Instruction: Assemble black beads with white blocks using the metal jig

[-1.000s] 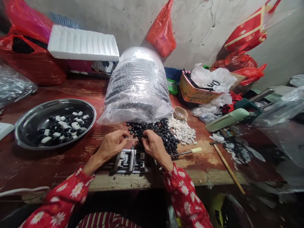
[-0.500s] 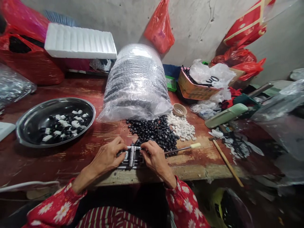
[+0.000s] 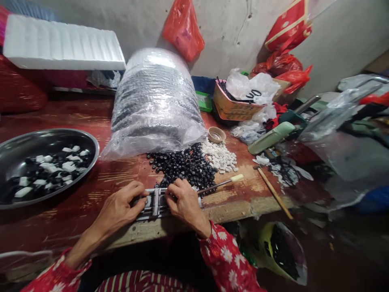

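Note:
A small metal jig, a slotted frame with a bright crossbar, lies at the table's front edge between my hands. My left hand rests at its left end, thumb and fingers closed around something dark that I cannot make out. Over its right part my right hand is curled, fingertips pressed down inside the frame; what they pinch is hidden. Just behind the jig spreads a heap of small round black plastic pieces. Small white blocks lie piled beside them. A thin tool with a pale handle lies right of my right hand.
A steel basin with black and white pieces stands at left. A large plastic-wrapped bundle sits behind the heap. To the right are a small tan bowl, a hammer, a pale green flask and a filled box.
The view has swung to the right, so everything sits further left. My hands stay at the jig, with only slight finger movement.

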The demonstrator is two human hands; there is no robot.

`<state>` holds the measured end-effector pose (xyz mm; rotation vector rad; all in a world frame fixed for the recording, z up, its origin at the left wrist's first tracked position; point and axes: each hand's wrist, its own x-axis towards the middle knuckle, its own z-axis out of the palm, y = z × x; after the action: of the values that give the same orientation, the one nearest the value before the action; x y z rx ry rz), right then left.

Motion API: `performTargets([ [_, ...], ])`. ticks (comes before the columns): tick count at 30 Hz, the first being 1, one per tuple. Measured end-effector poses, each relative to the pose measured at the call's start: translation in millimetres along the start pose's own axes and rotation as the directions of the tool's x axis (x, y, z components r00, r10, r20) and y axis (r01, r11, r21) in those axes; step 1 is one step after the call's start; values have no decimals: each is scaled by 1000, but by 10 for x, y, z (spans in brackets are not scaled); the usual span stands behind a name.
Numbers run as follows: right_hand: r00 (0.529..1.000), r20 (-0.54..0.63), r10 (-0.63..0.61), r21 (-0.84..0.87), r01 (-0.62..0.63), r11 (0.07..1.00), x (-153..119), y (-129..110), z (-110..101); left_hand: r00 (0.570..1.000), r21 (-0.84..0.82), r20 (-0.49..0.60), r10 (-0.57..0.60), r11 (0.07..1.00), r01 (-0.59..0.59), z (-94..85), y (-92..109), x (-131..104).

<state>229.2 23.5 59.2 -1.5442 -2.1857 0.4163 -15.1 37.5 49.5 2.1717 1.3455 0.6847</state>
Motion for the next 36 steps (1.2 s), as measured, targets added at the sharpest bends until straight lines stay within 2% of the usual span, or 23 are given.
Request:
performTargets([
  [3,1000,-7,22,-49,-23,999,5,-19,25,999,-22,16,-32,999,33,34,-60,-32],
  [8,998,1,59,-53,-59,997,16,-39,24,998,-19,-38,-56,998,56,92,-59,-48],
  [13,997,68,21,119,-29,993,21,46,-96,995,-22,-83,-56,998,55,118,-29,-51],
  [15,996,83,-32,239,11,971,65,168,-177,994,-24,-91,-55,998,53,134,-39,-57],
  [17,999,50,-13,264,-1,965,176,367,-286,994,-26,-100,-44,999,41,155,-58,-65],
  [19,993,-39,110,133,-104,986,362,635,-417,993,-21,-114,-32,999,30,177,-77,-71],
  [20,977,-88,197,8,-197,980,476,784,-484,992,-16,-122,-29,1000,27,187,-85,-73],
  [21,959,-130,253,-43,-260,965,596,935,-547,991,-12,-129,-25,1000,24,195,-90,-75],
  [23,929,-183,320,-104,-342,934,820,1212,-647,990,-3,-139,-21,1000,20,210,-96,-79],
  [26,927,-160,338,-160,-362,918,1041,1496,-707,987,4,-162,-9,1000,9,224,-102,-85],
  [31,957,-83,278,-142,-287,947,1078,1622,-656,983,-3,-181,8,1000,-9,225,-87,-82],
  [36,964,-107,242,2,-244,970,969,1557,-627,983,-7,-184,-6,1000,5,206,-44,-70],
])
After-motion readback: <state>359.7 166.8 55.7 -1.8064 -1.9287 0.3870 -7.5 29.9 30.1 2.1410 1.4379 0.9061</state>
